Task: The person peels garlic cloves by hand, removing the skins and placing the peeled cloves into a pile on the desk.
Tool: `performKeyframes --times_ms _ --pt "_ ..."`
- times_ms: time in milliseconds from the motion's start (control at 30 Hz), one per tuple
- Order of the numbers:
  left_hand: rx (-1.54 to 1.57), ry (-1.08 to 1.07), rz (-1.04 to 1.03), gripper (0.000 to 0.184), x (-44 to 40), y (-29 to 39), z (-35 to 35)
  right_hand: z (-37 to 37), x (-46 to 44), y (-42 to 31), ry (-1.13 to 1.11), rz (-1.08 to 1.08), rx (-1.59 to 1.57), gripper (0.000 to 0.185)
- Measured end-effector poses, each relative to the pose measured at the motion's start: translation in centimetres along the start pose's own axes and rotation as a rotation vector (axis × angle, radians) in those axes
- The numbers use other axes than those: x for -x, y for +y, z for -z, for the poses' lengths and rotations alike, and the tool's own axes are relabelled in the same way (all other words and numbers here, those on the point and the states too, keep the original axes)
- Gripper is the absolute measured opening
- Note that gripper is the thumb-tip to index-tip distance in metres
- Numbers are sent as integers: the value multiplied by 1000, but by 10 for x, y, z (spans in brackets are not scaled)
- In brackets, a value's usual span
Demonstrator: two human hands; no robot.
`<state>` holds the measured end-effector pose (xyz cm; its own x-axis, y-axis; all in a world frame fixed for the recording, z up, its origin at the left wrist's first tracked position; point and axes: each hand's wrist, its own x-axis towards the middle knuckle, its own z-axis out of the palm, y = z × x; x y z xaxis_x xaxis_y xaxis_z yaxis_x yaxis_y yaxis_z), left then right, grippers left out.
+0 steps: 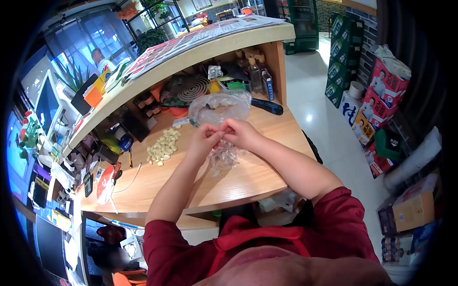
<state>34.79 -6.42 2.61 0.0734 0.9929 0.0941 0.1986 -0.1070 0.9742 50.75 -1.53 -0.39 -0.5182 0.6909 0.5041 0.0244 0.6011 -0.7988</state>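
Note:
My left hand [208,136] and my right hand [238,134] meet above the wooden counter, fingertips pinched together. Whatever lies between the fingers is too small and hidden to name. Just below them is a loose pile of thin papery garlic skins [223,157]. Behind the hands rests a clear plastic bag [219,107], its contents hard to make out. A heap of pale peeled garlic cloves [163,144] lies to the left of my left hand.
Bottles [256,76] and a coiled spiral item [194,89] stand in the shelf behind. A dark handle [267,106] lies right of the bag. At left are a pen [130,158], a cable and a red round object [105,183]. A person [101,60] is beyond the counter.

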Motion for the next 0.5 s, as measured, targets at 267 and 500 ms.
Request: performKeyframes --times_ms 267,500 --pt "201 56 -83 12 -2 -11 -7 7 1 2 136 175 197 17" --pt "210 -42 123 9 4 -11 10 11 2 -10 40 166 250 19"
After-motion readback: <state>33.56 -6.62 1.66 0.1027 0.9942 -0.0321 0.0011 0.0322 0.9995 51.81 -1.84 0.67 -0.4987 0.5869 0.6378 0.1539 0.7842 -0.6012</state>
